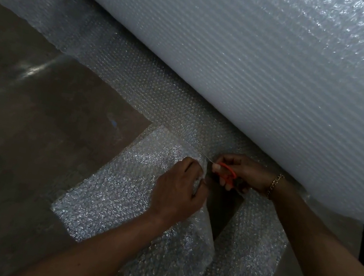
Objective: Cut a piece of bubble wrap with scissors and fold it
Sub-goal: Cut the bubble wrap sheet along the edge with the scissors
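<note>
Our left hand (177,187) pinches the flap of bubble wrap (118,190) lying on the floor (34,112); our right hand (243,173) grips the orange scissors (227,171). Light, floppy film: we judge holding near the cut keeps it taut.

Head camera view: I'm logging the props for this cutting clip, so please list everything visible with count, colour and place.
Bubble wrap roll: one, translucent white, lying across the top and right of the view.
Unrolled bubble wrap sheet: one, clear, spread on the floor from the foot of the roll.
Partly cut piece of bubble wrap: one, clear, bottom centre, split from the strip on its right by an open gap.
Scissors: one pair, orange handles, at the head of the cut near the roll.
Floor: brown, glossy, left side.
Bracelet: one, gold chain, right wrist.
Left hand: gripping the cut edge.
Right hand: holding the scissors.
</note>
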Tool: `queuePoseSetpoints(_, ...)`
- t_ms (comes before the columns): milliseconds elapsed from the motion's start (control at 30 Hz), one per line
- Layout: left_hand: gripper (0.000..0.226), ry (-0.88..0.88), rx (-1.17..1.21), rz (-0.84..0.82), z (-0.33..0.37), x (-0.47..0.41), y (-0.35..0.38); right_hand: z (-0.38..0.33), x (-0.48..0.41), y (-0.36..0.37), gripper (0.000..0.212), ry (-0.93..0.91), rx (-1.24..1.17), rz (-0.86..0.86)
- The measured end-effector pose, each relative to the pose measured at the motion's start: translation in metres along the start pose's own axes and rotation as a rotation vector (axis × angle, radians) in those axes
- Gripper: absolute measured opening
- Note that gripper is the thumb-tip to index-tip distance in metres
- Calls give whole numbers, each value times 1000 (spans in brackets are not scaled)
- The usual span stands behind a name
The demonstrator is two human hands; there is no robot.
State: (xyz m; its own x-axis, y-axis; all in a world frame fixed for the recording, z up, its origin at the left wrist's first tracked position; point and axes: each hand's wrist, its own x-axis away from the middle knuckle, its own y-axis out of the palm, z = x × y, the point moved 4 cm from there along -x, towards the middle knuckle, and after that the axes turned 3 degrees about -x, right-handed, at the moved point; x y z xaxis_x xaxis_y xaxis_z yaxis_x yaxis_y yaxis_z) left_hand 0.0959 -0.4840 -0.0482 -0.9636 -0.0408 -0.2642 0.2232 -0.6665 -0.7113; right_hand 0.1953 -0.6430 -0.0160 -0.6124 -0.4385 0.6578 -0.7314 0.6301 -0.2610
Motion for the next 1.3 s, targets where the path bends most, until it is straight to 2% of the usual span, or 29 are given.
queuePoseSetpoints(233, 16, 14, 25, 9, 1, 1, -2, -6, -3, 6, 41, 6, -17, 31)
queuePoseSetpoints(333, 15, 12, 24, 7, 1, 1, -2, -7, -1, 5, 47, -2, -1, 31)
queuePoseSetpoints(467, 15, 15, 31, 15, 2, 1, -4, -5, 4, 2, 36, 3, 29, 52)
queuePoseSetpoints(633, 16, 16, 30, 11, 3, 2, -4, -8, 0, 5, 49, 20, 4, 31)
queuePoseSetpoints(833, 16, 12, 44, 11, 2, 1, -3, -8, -2, 4, 35, 5, 1, 29)
queuePoseSetpoints(967, 15, 16, 50, 20, 2, 1, -4, -10, 4, 0, 54, -19, 45, 40)
queuePoseSetpoints(1100, 15, 23, 54, 27, 2, 2, -4, -12, 5, -2, 46, 11, 56, 27)
queuePoseSetpoints(1200, 16, 22, 58, 23, 3, 2, -4, -15, 4, 0, 49, 48, 44, 2)
queuePoseSetpoints(1300, 16, 21, 49, 20, 2, 2, -4, -18, 2, 1, 35, 63, 47, 1)
